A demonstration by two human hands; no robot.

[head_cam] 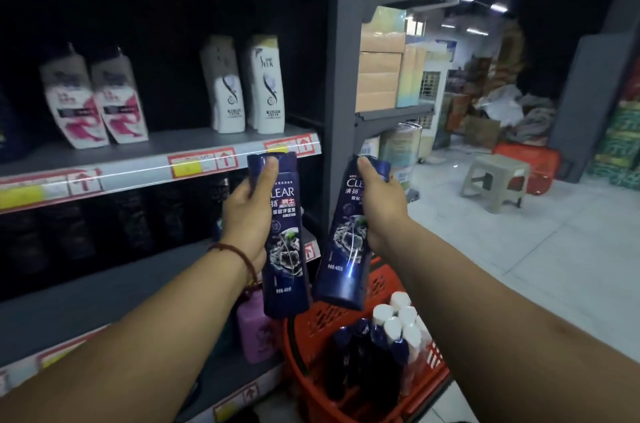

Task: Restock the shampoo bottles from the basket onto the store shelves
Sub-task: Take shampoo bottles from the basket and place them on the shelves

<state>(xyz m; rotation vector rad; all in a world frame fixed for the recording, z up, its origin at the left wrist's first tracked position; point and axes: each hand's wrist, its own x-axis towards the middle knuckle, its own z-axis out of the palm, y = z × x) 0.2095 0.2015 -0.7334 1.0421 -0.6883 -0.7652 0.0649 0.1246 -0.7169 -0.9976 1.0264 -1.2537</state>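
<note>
Two dark blue shampoo bottles are held up in front of the store shelves, one in each hand. The left hand (247,211) grips the left Clear bottle (284,267) round its upper half, fingers curled behind it and thumb lying up toward the cap; it stands nearly upright. The right hand (379,211) grips the right Clear bottle (346,249) the same way, and that one tilts, its base leaning toward the other's base. Both hang above the red basket (311,329), where dark blue-capped bottles (363,353) and white-capped bottles (398,315) stand packed together. Blurred dark bottles (138,215) fill the shelf behind the left hand. On the middle shelf (138,159) above stand two pink-patterned white bottles (93,100) and two plain white bottles (246,87). A pink bottle (256,332) sits on the low shelf just beside the basket. A beige stool (495,177) stands well apart on the floor.
</note>
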